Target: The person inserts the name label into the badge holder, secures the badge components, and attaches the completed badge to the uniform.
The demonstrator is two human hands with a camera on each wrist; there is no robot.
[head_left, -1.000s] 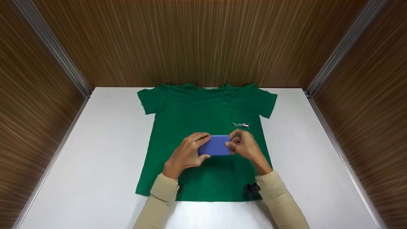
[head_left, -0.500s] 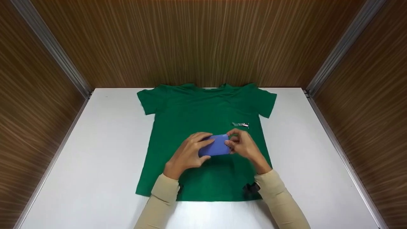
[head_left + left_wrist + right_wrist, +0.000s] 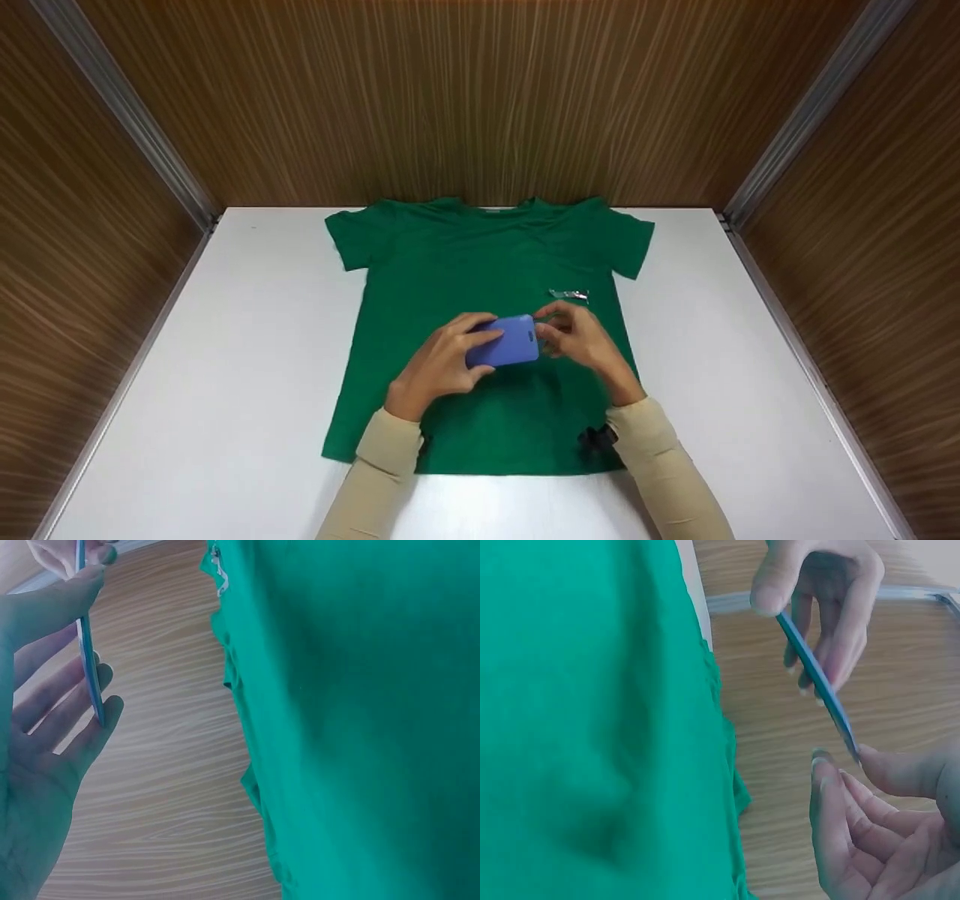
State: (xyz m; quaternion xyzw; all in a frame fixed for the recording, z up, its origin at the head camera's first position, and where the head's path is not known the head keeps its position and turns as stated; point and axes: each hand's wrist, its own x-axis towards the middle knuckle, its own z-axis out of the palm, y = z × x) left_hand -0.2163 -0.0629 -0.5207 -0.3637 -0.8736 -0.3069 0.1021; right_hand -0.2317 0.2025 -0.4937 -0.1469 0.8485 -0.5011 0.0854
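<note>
A flat blue-purple card holder (image 3: 514,343) with a small slot near its right end is held up over a green T-shirt (image 3: 450,262). My left hand (image 3: 442,358) grips its left part, thumb on the lower edge and fingers over the upper edge and face. In the right wrist view the card holder (image 3: 817,675) appears edge-on, thin and tilted. My right hand (image 3: 581,341) is at the slotted end: its thumb tip is right at the edge, and the index fingertip is spread a little apart from it.
On the shirt's right chest lies a small clear and silvery strip (image 3: 569,295). The shirt is spread flat on a white table (image 3: 255,360). Wood-grain panels (image 3: 480,105) with metal corner rails close in the back and both sides.
The card holder has tilted slightly, and its right end now shows the slot. My right thumb and fingers have eased off that end, while the left hand keeps its grip.
</note>
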